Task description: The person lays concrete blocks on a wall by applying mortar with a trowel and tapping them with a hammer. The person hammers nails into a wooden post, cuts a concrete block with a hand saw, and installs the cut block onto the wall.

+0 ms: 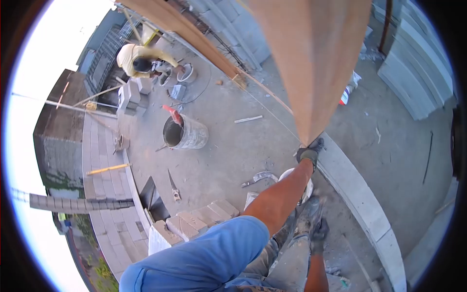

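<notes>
My left hand (311,150), in a dark glove, reaches out to the lower end of a tall wooden board (314,63). Its fingers are closed at the board's narrow end, beside a curved course of pale blocks (357,190). Lower down, my right hand (319,230), also in a dark glove, hangs near my legs and a dusty shoe (309,214); its fingers are too blurred to make out. A white bucket (307,191) is partly hidden behind my left forearm.
A mortar-smeared bucket (194,135) stands on the floor, with a handsaw (173,187) nearer me. Stacked blocks (192,222) sit at lower left. A co-worker (141,59) bends over buckets at upper left. A long beam (194,34) crosses the top.
</notes>
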{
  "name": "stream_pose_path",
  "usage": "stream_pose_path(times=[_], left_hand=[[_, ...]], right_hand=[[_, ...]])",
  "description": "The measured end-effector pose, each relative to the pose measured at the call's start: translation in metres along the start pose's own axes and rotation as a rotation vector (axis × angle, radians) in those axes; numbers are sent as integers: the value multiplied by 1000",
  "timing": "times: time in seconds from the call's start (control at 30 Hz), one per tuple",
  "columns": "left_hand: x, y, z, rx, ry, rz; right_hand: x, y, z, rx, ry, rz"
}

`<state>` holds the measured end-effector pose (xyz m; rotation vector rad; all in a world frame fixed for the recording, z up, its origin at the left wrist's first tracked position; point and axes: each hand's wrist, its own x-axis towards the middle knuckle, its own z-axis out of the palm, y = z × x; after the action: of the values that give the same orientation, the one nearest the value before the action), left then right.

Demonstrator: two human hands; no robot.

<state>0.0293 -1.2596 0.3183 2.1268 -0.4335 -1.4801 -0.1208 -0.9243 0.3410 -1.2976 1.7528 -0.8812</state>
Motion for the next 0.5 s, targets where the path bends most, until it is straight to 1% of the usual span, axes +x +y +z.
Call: stream_pose_path(times=[0.03, 0.1, 0.13, 0.2, 0.23, 0.27, 0.3, 0.33, 0.37, 0.4, 0.43, 0.47, 0.5], left_hand=[[-6, 3, -2, 20, 6, 2], [-16, 7, -5, 66, 18, 11], [-22, 8, -6, 90, 23, 22], [-37, 7, -9, 119, 35, 56], [-46, 6, -10, 127, 43, 77], [-55, 2, -13, 126, 53, 99], [-66, -5, -16, 134, 59, 138], [-62, -27, -21, 156, 74, 175], [-58, -50, -25, 178, 90, 212], [-50, -95, -36, 560, 56, 633], [-65, -123, -43, 585, -2, 656], [-81, -151, -51, 608, -62, 679], [-106, -171, -61, 268, -125, 316]], right_hand=[[-15, 22, -13, -172, -111, -32], [-33, 32, -27, -324, -220, 112], [-49, 56, -29, -326, -223, 107], [-85, 144, -24, -772, -344, 303], [-91, 174, -24, -776, -339, 303], [-98, 203, -24, -446, -482, 757], [-104, 234, -23, -235, -540, 1229], [-117, 288, -21, -494, -909, 942], [-128, 337, -18, -947, -1248, 419], [-140, 386, -16, -1215, -1332, -57], [-125, 351, -27, -1205, -1129, 157], [-110, 317, -38, -1140, -877, 354], [-95, 281, -50, -1048, -613, 492]])
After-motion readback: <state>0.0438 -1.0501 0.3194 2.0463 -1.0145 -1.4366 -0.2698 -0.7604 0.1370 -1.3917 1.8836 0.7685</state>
